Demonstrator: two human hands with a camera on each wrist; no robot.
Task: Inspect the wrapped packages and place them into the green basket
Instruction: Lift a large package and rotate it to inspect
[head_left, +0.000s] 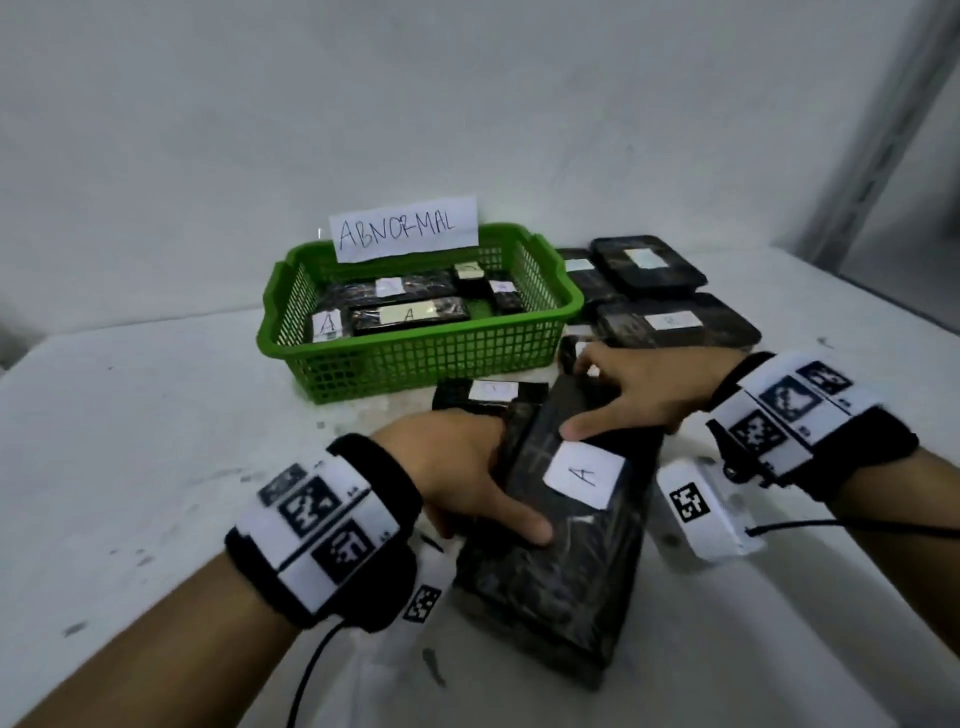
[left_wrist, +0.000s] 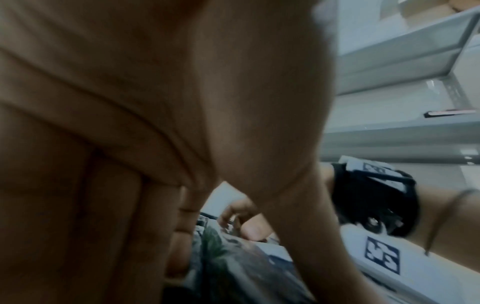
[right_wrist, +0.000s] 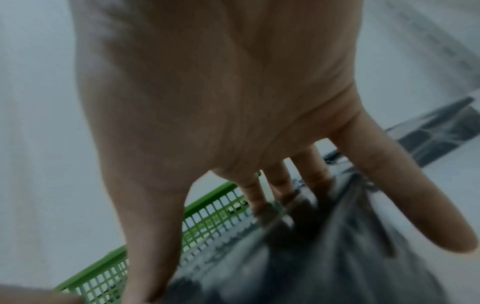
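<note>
Now both hands grip package (head_left: 561, 525): left hand (head_left: 457, 467) on side, right hand (head_left: 644, 389) on far end.

dim, flat light; wrist views blurred.

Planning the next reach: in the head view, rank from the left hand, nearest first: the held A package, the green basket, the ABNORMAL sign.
1. Held A package, gripped by the left hand.
2. Green basket, ahead.
3. ABNORMAL sign, at the basket's back rim.
</note>
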